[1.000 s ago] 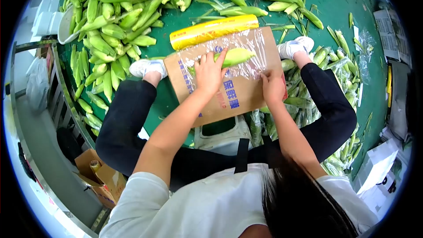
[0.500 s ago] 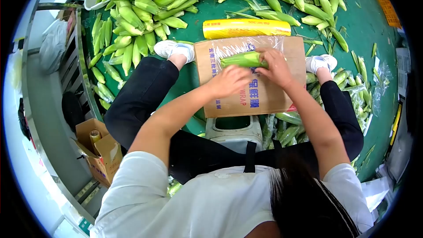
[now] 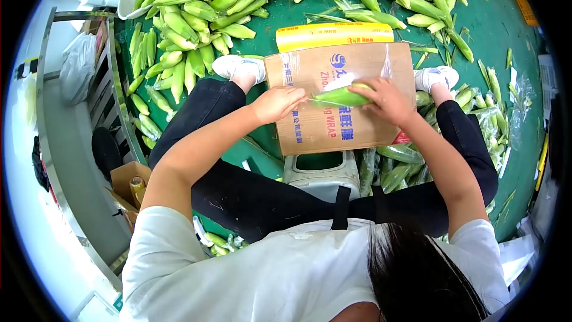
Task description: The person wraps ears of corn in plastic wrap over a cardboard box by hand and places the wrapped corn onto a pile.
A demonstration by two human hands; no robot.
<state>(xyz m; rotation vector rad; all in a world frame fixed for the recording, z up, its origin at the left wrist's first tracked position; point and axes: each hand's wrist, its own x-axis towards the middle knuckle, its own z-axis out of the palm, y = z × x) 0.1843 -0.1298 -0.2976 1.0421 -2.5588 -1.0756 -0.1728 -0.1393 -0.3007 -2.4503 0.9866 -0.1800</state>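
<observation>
An ear of corn (image 3: 341,96) in green husk lies crosswise over the cardboard box (image 3: 307,131). My right hand (image 3: 388,101) is closed around its right end. Off its left tip, my left hand (image 3: 277,104) has its fingers pressed together, pinching a strand of clear plastic wrap (image 3: 311,99) that runs to the corn. The wrap is thin and hard to follow along the husk. Just beyond the box lies a yellow roll of plastic wrap (image 3: 333,36).
A large heap of corn (image 3: 196,24) covers the far green floor (image 3: 262,42). Wrapped ears (image 3: 402,173) lie by my right leg. A grey stool (image 3: 319,176) stands under the box. At left are a metal rack (image 3: 113,101) and an open carton (image 3: 128,188).
My left hand has moved left, away from the corn, drawing the wrap out. The corn has come slightly nearer to me and right with my right hand. Less film shows across the box.
</observation>
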